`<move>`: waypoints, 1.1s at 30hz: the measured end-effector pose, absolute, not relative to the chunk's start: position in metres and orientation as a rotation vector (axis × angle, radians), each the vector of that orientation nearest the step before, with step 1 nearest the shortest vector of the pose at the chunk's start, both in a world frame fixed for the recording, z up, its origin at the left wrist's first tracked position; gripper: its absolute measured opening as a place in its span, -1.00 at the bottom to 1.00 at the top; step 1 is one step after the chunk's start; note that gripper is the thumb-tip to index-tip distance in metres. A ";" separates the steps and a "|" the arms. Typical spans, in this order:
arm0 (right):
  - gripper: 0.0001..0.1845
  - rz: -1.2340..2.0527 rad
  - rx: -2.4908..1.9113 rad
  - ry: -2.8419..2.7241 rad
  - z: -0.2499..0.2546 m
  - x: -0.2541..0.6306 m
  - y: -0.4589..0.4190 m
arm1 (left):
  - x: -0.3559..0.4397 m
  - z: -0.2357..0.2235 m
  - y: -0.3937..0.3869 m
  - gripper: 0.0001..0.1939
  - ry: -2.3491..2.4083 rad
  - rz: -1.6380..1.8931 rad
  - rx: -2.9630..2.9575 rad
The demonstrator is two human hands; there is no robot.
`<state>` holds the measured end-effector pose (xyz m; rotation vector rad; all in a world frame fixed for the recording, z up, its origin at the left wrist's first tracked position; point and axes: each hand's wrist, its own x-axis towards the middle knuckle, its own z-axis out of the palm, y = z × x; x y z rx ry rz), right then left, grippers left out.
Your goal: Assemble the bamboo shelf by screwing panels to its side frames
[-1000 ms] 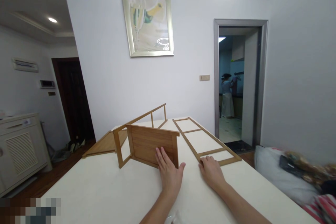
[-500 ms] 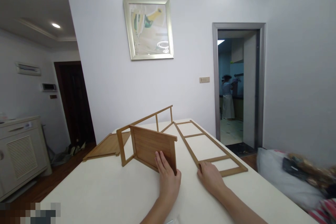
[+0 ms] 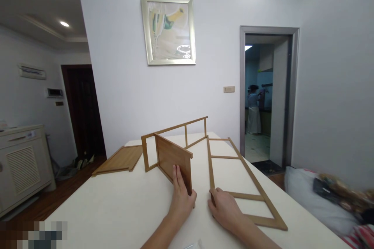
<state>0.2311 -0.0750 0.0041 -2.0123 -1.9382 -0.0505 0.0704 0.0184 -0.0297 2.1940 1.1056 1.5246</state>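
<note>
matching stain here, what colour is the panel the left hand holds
The panel is medium brown; head view.

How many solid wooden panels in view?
2: upright panel held in the left hand; flat panel at the left edge of the white table. Any behind the upright panel would be hidden.

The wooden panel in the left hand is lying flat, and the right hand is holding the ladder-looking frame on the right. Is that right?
Not quite: the wooden panel in the left hand isn't lying flat. The head view shows it standing up on its edge. The right hand is indeed holding the ladder-looking frame on the right.
</note>
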 end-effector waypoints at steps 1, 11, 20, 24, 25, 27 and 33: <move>-0.76 -0.023 -1.972 -1.952 0.005 0.230 -0.076 | 0.068 -0.030 0.020 0.00 1.097 1.514 2.199; -0.58 -0.184 -2.123 -1.555 0.036 0.297 -0.077 | 0.025 -0.027 0.034 -0.03 1.063 1.414 2.097; -0.69 0.304 -2.091 -1.846 0.029 0.316 -0.081 | 0.010 -0.041 0.040 -0.16 1.164 1.418 2.060; -0.84 0.358 -2.051 -1.894 0.026 0.307 -0.081 | 0.003 -0.034 0.037 -0.32 1.191 1.565 2.068; -0.87 0.354 -2.039 -1.900 0.025 0.305 -0.081 | 0.002 -0.031 0.035 -0.40 1.197 1.608 2.059; -0.91 0.335 -2.024 -1.908 0.025 0.303 -0.082 | 0.002 -0.026 0.031 -0.54 1.204 1.674 2.039; -0.85 0.271 -1.880 -1.805 0.023 0.295 -0.078 | 0.004 -0.012 0.016 -0.75 1.178 1.692 2.051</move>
